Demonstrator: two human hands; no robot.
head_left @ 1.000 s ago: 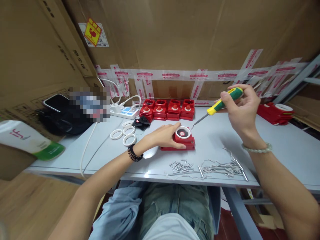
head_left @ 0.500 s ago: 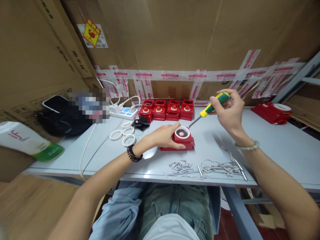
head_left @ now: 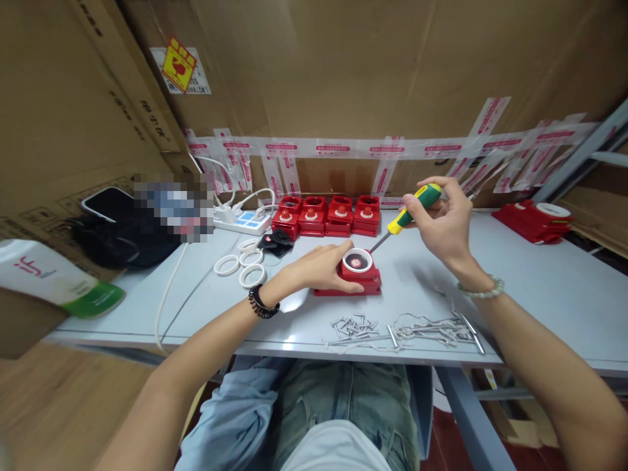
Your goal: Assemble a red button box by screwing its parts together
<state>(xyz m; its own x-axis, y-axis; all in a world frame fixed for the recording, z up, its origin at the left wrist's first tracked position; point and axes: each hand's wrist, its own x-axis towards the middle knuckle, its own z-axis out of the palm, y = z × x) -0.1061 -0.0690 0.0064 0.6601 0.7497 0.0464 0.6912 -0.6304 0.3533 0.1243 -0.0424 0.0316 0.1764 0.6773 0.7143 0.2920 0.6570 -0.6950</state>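
My left hand (head_left: pixel 330 267) is wrapped around a red plastic housing (head_left: pixel 371 281) lying on the table, pressing it from the left. A white ring (head_left: pixel 358 261) with a black centre and a small red label sits on top of the housing. In my right hand (head_left: pixel 444 226) is a screwdriver (head_left: pixel 415 208) with a green and yellow handle, its shaft slanting down to the left. The tip meets the housing's far right corner, behind the ring; any screw there is too small to make out. Several loose screws (head_left: pixel 353 326) lie near the front edge.
Several red housings (head_left: pixel 338 216) stand in a row at the back, with another red unit (head_left: pixel 534 220) far right. Several white rings (head_left: pixel 227 265) and a black piece (head_left: pixel 277 242) lie left. Metal rods with cords (head_left: pixel 432 330), a power strip (head_left: pixel 244 222) and a bottle (head_left: pixel 59 278) surround the work.
My right hand has shifted slightly left and down with the screwdriver, whose handle has lowered a little. My left hand and the housing have stayed put.
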